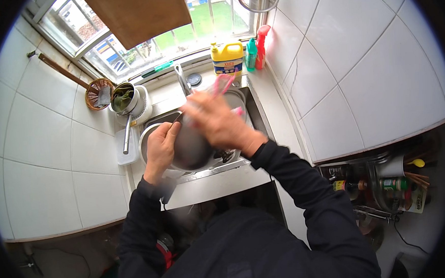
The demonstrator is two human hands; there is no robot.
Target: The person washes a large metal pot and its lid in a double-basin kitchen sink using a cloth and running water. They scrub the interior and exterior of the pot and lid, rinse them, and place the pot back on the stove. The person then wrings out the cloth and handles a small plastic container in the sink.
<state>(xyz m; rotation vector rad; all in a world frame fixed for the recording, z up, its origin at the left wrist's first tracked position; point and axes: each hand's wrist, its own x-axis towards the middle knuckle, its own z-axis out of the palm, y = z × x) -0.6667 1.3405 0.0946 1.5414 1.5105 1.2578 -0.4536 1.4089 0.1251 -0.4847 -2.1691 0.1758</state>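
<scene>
I have the round, dark grey metal pan up over the stainless-steel sink, so I judge the handling of it to be midway: it is lifted and in my grip, and not set down anywhere. My left hand is closed on its rim, thumb uppermost. My right hand is bent over the far right part of the pan, too blurred for me to tell how tightly the fingers are curled; a bright pink, limp-looking piece of material shows at them, probably held. The pan's surface is smeared by blur as well, so I cannot say how much of it is finished. A pale, round, wide-rimmed bowl sits just beside my left hand, partly hidden by it. The pan's broad face is turned up toward me. Its round body gives no clear long axis; a dark bar below my left wrist may be its handle, and if so, the long axis runs from the sink back toward my body, slightly leftward.
</scene>
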